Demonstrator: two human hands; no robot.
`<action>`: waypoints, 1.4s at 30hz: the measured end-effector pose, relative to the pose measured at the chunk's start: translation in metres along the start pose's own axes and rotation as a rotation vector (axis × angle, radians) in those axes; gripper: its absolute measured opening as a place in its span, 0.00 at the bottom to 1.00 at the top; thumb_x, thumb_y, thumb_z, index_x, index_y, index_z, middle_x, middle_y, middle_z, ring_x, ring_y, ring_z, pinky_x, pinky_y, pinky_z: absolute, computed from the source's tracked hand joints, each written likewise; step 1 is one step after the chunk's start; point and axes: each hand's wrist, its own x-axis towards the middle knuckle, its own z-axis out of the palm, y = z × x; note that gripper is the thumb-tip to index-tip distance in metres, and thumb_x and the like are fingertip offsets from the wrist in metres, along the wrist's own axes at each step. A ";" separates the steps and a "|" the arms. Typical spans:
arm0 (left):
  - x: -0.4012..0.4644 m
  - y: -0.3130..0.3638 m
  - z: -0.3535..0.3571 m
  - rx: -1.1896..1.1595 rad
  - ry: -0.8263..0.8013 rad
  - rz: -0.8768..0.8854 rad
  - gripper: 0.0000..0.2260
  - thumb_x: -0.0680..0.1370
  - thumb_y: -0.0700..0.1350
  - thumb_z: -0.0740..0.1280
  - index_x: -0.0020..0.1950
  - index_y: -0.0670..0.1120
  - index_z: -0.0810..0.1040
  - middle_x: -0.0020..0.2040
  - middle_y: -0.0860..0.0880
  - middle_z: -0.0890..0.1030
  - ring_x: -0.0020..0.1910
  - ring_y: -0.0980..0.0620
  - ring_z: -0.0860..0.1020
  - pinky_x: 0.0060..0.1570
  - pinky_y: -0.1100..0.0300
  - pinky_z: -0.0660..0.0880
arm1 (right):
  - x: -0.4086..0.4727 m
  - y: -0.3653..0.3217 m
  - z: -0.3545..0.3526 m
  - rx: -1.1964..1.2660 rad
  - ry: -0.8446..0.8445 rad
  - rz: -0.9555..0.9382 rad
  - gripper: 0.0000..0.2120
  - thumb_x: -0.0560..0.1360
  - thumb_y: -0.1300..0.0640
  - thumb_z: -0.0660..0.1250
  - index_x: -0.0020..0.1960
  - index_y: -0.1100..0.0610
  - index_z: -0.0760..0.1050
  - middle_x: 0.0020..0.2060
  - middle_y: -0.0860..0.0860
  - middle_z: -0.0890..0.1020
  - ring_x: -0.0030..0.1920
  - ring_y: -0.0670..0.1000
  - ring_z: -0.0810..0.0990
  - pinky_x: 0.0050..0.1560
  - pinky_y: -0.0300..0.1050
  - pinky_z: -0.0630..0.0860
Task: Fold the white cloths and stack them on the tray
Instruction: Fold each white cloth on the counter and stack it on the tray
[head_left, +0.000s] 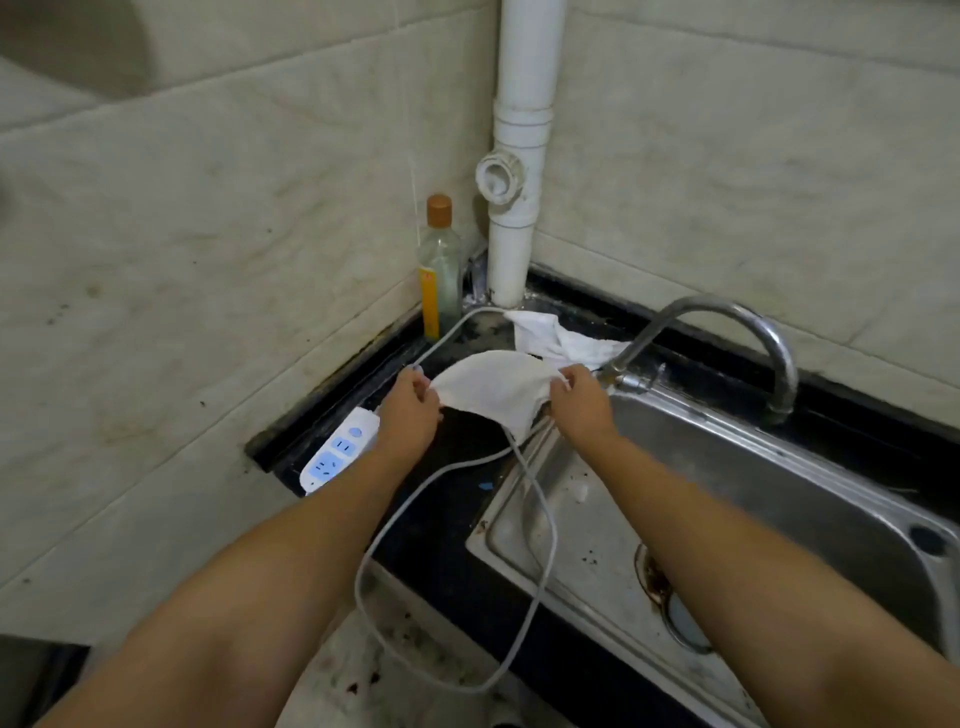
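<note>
Clutter is crowding the black stone counter: a white power strip and its looping grey cable, a clear bottle with an orange cap, a steel sink and curved tap. Left hand and right hand are pinching a white cloth, stretching it above the counter. Another crumpled white cloth is lying behind. Bottle label unreadable.
</note>
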 end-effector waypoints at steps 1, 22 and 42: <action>-0.004 0.007 -0.002 -0.016 -0.015 0.034 0.03 0.80 0.40 0.59 0.46 0.45 0.69 0.41 0.45 0.77 0.40 0.45 0.77 0.36 0.58 0.70 | -0.009 0.001 -0.010 0.034 0.040 0.005 0.12 0.79 0.59 0.56 0.58 0.63 0.72 0.47 0.55 0.76 0.49 0.54 0.74 0.48 0.43 0.69; -0.209 0.144 0.102 -0.268 -0.993 0.280 0.07 0.78 0.38 0.64 0.42 0.46 0.71 0.32 0.48 0.71 0.29 0.52 0.71 0.29 0.64 0.71 | -0.226 0.091 -0.181 0.102 0.304 0.029 0.07 0.77 0.59 0.62 0.52 0.53 0.76 0.49 0.49 0.80 0.49 0.51 0.79 0.48 0.46 0.78; -0.410 0.242 0.287 -0.180 -1.109 0.577 0.08 0.78 0.48 0.67 0.53 0.44 0.78 0.47 0.48 0.82 0.48 0.53 0.81 0.48 0.60 0.78 | -0.313 0.231 -0.398 0.124 0.395 -0.035 0.21 0.79 0.45 0.58 0.45 0.63 0.76 0.41 0.62 0.80 0.41 0.60 0.78 0.47 0.56 0.79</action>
